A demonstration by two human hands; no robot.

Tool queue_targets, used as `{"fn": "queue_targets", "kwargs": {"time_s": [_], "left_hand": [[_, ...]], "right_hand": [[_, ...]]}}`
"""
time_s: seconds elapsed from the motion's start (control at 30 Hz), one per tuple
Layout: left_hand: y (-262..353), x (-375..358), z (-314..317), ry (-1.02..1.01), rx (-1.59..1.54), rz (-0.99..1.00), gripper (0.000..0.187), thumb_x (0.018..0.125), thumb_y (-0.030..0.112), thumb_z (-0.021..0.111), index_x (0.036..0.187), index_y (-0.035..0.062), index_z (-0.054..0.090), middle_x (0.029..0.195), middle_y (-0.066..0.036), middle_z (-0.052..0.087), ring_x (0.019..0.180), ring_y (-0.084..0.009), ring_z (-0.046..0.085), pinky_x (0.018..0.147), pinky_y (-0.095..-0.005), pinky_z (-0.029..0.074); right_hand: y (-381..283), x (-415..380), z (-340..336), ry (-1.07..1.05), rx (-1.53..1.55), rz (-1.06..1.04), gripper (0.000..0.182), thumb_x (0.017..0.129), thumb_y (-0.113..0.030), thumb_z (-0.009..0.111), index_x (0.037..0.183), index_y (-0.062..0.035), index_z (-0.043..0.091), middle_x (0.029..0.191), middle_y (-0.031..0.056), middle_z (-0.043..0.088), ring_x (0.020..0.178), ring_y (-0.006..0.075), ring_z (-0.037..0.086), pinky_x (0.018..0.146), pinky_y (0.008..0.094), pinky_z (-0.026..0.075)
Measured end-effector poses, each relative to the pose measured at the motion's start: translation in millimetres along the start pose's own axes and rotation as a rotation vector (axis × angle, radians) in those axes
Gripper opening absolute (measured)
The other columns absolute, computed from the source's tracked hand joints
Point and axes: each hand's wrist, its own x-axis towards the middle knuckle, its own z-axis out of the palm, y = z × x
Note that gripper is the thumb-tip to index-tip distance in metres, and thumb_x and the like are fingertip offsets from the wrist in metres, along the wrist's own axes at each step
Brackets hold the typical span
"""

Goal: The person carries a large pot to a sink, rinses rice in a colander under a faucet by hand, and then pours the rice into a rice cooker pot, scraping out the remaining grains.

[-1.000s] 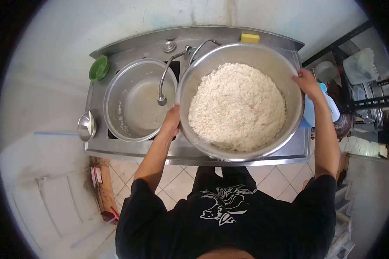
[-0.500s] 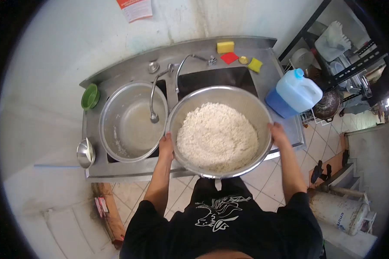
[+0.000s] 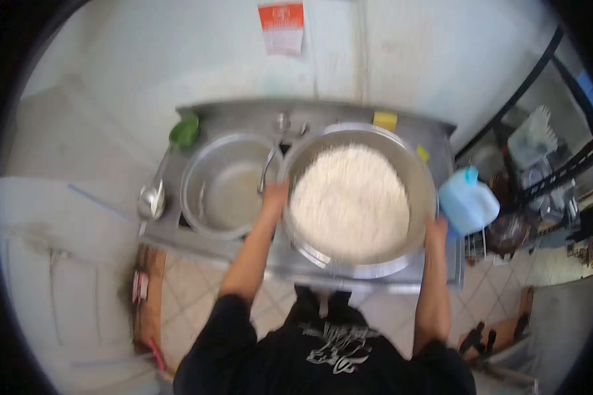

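Note:
A large steel bowl [image 3: 423, 187] is held up over the right side of the sink counter. Inside it lies a broad heap of white grains that look like rice [image 3: 350, 201]. My left hand [image 3: 276, 197] is closed on the bowl's left rim, and my right hand [image 3: 435, 230] grips the opposite rim; both are blurred by motion. Just left of the bowl, a second wide metal basin [image 3: 227, 194] rests over the left sink, with a little cloudy liquid at the bottom. A curved faucet [image 3: 266, 172] reaches over that basin's right side. The right sink is hidden beneath the held bowl.
On the counter's left end are a green bowl [image 3: 185, 131] and a metal ladle [image 3: 151, 200]. A yellow sponge [image 3: 385, 121] lies at the back edge. A blue-liquid jug [image 3: 468, 203] stands on the right, beside a black shelf rack [image 3: 540, 181].
The steel bowl has moved forward, away from my body, and now covers the right sink opening. Both hands keep their hold on its rim. My view has also shifted, showing more wall.

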Motion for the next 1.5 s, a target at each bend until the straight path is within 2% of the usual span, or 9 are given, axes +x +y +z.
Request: {"fn": "queue_targets", "kwargs": {"time_s": [0.47,0.53,0.67,0.73,0.87,0.93,1.33,1.4,1.5], "left_hand": [[-27.1,-58.9,-12.5,-0.087,-0.018,-0.167,0.05,0.088,0.025,0.047,0.13,-0.0013,0.041,0.131,-0.02,0.046,0.123,-0.0298,0.043,0.103,-0.04,0.032],[-20.6,-148.7,-21.1,-0.201,0.026,-0.543,0.044,0.088,0.017,0.049,0.127,-0.0019,0.045,0.129,-0.018,0.049,0.121,-0.0268,0.046,0.102,-0.0378,0.034],[-89.4,11.5,-26.4,-0.066,-0.173,0.159,0.039,0.092,0.022,0.044,0.123,-0.0012,0.049,0.121,-0.017,0.055,0.117,-0.0265,0.05,0.1,-0.0374,0.037],[-118.4,-130.1,7.0,-0.268,-0.312,-0.228,0.04,0.092,0.022,0.045,0.122,-0.003,0.047,0.121,-0.021,0.053,0.117,-0.029,0.049,0.1,-0.0394,0.037],[-111.5,-42.5,18.3,0.331,0.27,0.268,0.041,0.095,0.027,0.038,0.123,-0.0019,0.044,0.12,-0.022,0.051,0.119,-0.0325,0.047,0.097,-0.0437,0.04],[-117.6,-188.8,70.6,0.128,0.06,0.108,0.043,0.094,0.024,0.041,0.127,-0.0032,0.039,0.121,-0.023,0.051,0.115,-0.0342,0.05,0.095,-0.0428,0.042],[3.5,-51.2,-58.6,-0.168,-0.473,-0.694,0.052,0.09,0.024,0.053,0.129,-0.0061,0.037,0.12,-0.022,0.054,0.115,-0.0308,0.051,0.1,-0.0367,0.037],[-59.4,-16.4,-38.9,0.21,-0.067,0.031,0.044,0.089,0.023,0.052,0.124,-0.004,0.045,0.122,-0.024,0.052,0.121,-0.0327,0.045,0.102,-0.0394,0.035],[-17.4,-17.7,-19.9,-0.04,-0.246,-0.349,0.042,0.09,0.021,0.049,0.125,-0.0014,0.044,0.125,-0.026,0.048,0.122,-0.0335,0.044,0.101,-0.04,0.036]], "right_hand": [[42.3,35.6,2.2,-0.295,-0.342,0.587,0.03,0.081,-0.017,0.057,0.101,0.0057,0.056,0.091,0.0136,0.059,0.077,0.0228,0.055,0.072,0.037,0.046],[75.8,-34.5,-73.0,-0.243,-0.341,0.383,0.031,0.082,-0.019,0.057,0.101,0.0056,0.056,0.088,0.0121,0.058,0.075,0.0219,0.053,0.071,0.0368,0.045],[115.2,-20.7,-56.3,-0.229,-0.35,0.034,0.033,0.083,-0.023,0.057,0.1,0.0054,0.056,0.081,0.0091,0.056,0.071,0.0203,0.051,0.069,0.0364,0.044],[122.8,-68.9,-179.1,-0.312,-0.5,0.139,0.034,0.083,-0.024,0.057,0.101,0.0047,0.056,0.083,0.0101,0.057,0.073,0.0205,0.052,0.07,0.0357,0.044],[115.6,41.9,0.3,-0.245,-0.164,0.316,0.036,0.08,-0.023,0.059,0.105,0.0028,0.058,0.09,0.015,0.063,0.085,0.0224,0.058,0.077,0.034,0.045],[95.6,15.4,-37.8,-0.318,0.187,0.341,0.046,0.081,-0.022,0.061,0.115,0.0081,0.052,0.102,0.0126,0.062,0.09,0.0238,0.06,0.08,0.0322,0.045],[-24.2,65.6,-28.4,-0.337,-0.003,1.006,0.053,0.082,-0.019,0.06,0.121,0.0128,0.044,0.118,0.0217,0.055,0.102,0.0308,0.058,0.087,0.0385,0.047],[-14.9,68.9,65.4,-0.535,0.211,0.965,0.051,0.086,-0.026,0.05,0.121,0.0116,0.047,0.118,0.02,0.056,0.105,0.031,0.056,0.091,0.0397,0.044],[-66.7,5.9,18.9,-0.741,0.171,0.684,0.051,0.086,-0.025,0.042,0.123,0.0106,0.046,0.121,0.019,0.054,0.11,0.0311,0.052,0.096,0.0388,0.04]]}}
